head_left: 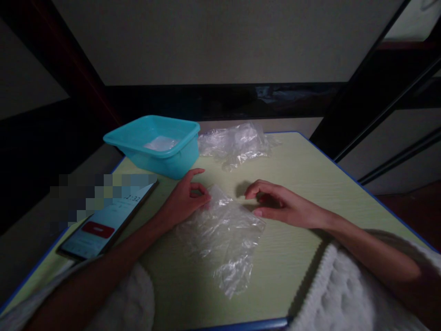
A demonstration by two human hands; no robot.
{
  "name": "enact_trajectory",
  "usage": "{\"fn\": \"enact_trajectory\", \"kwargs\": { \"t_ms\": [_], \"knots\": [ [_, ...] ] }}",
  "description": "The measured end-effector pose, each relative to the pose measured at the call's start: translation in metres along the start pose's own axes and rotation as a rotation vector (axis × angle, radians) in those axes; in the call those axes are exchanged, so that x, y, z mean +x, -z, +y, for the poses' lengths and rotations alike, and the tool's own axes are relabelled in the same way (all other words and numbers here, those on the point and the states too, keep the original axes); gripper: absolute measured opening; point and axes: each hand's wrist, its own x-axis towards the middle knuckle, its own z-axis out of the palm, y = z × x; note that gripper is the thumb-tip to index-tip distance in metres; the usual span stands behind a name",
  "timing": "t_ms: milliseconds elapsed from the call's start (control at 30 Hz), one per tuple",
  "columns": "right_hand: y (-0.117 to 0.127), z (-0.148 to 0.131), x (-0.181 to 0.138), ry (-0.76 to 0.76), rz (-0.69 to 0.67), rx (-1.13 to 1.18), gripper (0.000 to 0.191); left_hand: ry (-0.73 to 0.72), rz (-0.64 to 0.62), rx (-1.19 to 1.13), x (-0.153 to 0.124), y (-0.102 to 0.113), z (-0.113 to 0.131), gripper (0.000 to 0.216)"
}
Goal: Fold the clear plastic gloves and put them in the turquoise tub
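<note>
A clear, crinkled plastic bag [225, 234] lies on the table between my hands, one corner pointing toward me. My left hand [186, 197] pinches the bag's upper left edge between thumb and a bent finger, while its index finger stretches out above. To the right of the bag, my right hand [285, 202] hovers with curved fingers and thumb apart, holding nothing. Its thumb tip is close to the bag's right edge; whether they touch I cannot tell.
A turquoise plastic basin [186, 156] with something whitish inside stands at the back left. Beside it lies a heap of clear plastic bags [241, 142]. A lit phone [106, 225] rests at the left of the pale, blue-edged table [292, 276].
</note>
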Motion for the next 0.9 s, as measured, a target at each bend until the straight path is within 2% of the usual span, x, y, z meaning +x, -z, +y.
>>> {"fn": "enact_trajectory", "kwargs": {
  "t_ms": [100, 200, 367, 500, 700, 900],
  "knots": [
    [-0.005, 0.006, 0.011, 0.096, 0.041, -0.029, 0.024, 0.016, 0.018, 0.005, 0.0, -0.001, -0.001, 0.062],
    [-0.009, 0.01, 0.022, 0.124, 0.053, 0.014, 0.024, -0.02, -0.005, 0.005, -0.001, -0.001, -0.001, 0.066],
    [-0.012, 0.01, 0.041, 0.148, -0.012, 0.116, 0.02, -0.125, -0.049, 0.009, -0.003, 0.001, -0.003, 0.071],
    [-0.013, 0.011, 0.05, 0.131, -0.065, 0.193, 0.026, -0.164, -0.069, -0.009, -0.003, 0.0, -0.005, 0.072],
    [-0.014, 0.012, 0.052, 0.067, -0.058, 0.29, 0.025, -0.183, -0.077, -0.027, -0.004, -0.002, -0.004, 0.072],
    [-0.014, 0.01, 0.051, -0.04, -0.028, 0.301, 0.023, -0.193, 0.001, 0.004, -0.001, 0.0, -0.003, 0.064]
  ]
}}
